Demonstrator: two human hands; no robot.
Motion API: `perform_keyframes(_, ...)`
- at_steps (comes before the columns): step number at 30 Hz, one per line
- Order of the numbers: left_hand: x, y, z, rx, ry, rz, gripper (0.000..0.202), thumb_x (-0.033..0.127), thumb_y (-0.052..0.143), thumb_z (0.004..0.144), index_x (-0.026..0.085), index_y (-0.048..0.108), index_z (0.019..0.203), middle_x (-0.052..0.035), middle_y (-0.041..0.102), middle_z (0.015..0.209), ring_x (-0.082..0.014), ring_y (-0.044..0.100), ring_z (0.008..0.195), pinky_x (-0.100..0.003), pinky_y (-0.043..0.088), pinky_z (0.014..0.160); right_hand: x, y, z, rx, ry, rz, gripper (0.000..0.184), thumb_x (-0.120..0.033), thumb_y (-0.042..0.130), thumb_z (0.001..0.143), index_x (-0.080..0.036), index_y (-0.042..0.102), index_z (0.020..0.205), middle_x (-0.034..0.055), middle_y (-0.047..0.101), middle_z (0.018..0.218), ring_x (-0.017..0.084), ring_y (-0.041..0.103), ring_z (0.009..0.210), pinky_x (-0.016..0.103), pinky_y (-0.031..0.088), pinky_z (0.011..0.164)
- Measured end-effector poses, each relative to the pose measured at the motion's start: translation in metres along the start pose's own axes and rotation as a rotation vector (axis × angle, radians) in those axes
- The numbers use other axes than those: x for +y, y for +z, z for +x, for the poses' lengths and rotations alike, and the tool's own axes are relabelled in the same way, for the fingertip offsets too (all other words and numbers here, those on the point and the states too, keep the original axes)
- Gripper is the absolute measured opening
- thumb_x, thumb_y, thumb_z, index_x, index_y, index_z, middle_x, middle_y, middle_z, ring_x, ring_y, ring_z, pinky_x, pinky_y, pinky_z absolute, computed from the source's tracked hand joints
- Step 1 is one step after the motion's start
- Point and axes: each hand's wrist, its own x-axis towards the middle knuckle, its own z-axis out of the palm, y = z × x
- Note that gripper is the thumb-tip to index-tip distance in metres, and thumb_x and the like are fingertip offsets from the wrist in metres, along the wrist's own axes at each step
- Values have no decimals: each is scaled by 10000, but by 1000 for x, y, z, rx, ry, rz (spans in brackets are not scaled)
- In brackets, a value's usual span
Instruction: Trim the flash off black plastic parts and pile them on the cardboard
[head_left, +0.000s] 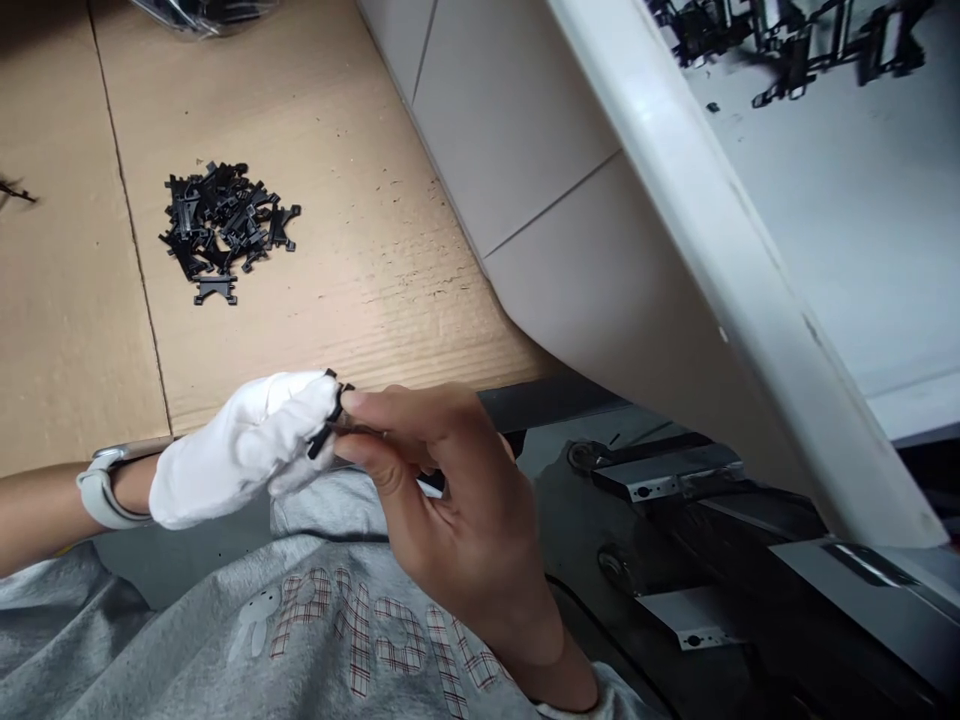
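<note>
My left hand, in a white glove, is closed on a small black plastic part above the table's front edge. My bare right hand meets it there, with thumb and forefinger pinched at the part's right side. A slim tool, mostly hidden inside the right hand, shows a dark section by the palm and a thin tip between the fingers; its exact kind is unclear. Farther back lies a pile of similar black plastic parts, with a single H-shaped one at its front.
The wooden table has dark specks scattered on it. A clear plastic bag lies at the back. To the right stand a grey panel and a white-rimmed tray holding black parts. Below are metal brackets and a cable.
</note>
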Motion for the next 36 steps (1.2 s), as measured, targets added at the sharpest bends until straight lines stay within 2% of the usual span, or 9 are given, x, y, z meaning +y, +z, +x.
perform_keyframes(5, 0, -1, 0, 7, -34, 12, 585, 624, 649, 1074, 207, 454, 713, 95, 394, 498, -47, 295, 439, -184, 294, 431, 3, -1, 1, 9, -61, -12, 126, -166, 767, 1031, -270, 718, 1084, -52, 770, 825, 138, 754, 680, 237, 634, 662)
perform_keyframes(8, 3, -1, 1, -5, -45, 15, 587, 619, 629, 1086, 204, 459, 708, 99, 371, 494, -44, 295, 439, -178, 304, 434, 2, -4, 0, -31, -93, -8, 124, -189, 767, 1039, -263, 705, 1117, -47, 772, 836, 145, 758, 690, 245, 625, 636)
perform_keyframes(13, 4, -1, 0, -14, -37, -4, 557, 648, 714, 1027, 210, 484, 771, 120, 363, 516, -39, 257, 433, -183, 270, 421, 2, -5, -1, -60, -56, -16, 159, -192, 724, 1071, -279, 689, 1200, -61, 736, 799, 140, 717, 629, 251, 634, 631)
perform_keyframes(19, 5, 1, 2, -22, -52, 23, 573, 639, 645, 1071, 212, 466, 735, 105, 380, 499, -56, 301, 449, -203, 301, 428, 4, -2, 2, -80, -84, -25, 170, -152, 725, 1056, -269, 676, 1170, -50, 751, 831, 141, 728, 672, 240, 633, 646)
perform_keyframes(26, 0, -3, 0, -28, -50, 29, 577, 643, 653, 1066, 209, 465, 734, 102, 410, 501, -56, 319, 455, -207, 302, 445, 3, -4, 1, -69, -49, -79, 127, -169, 726, 1057, -275, 685, 1115, -66, 667, 738, 134, 699, 615, 229, 652, 643)
perform_keyframes(30, 2, -2, 0, -25, -42, 26, 584, 650, 652, 1063, 211, 459, 730, 105, 391, 498, -51, 310, 444, -191, 318, 443, 4, -6, 3, -68, -96, -28, 157, -127, 705, 1055, -265, 674, 1126, -66, 712, 776, 123, 716, 614, 212, 659, 646)
perform_keyframes(36, 4, 2, 2, 24, -83, 24, 575, 660, 713, 1018, 214, 473, 747, 111, 363, 482, -46, 257, 410, -206, 247, 390, 0, -5, -3, -73, -22, -31, 177, -174, 732, 1054, -276, 679, 1188, -51, 738, 785, 168, 768, 659, 278, 722, 709)
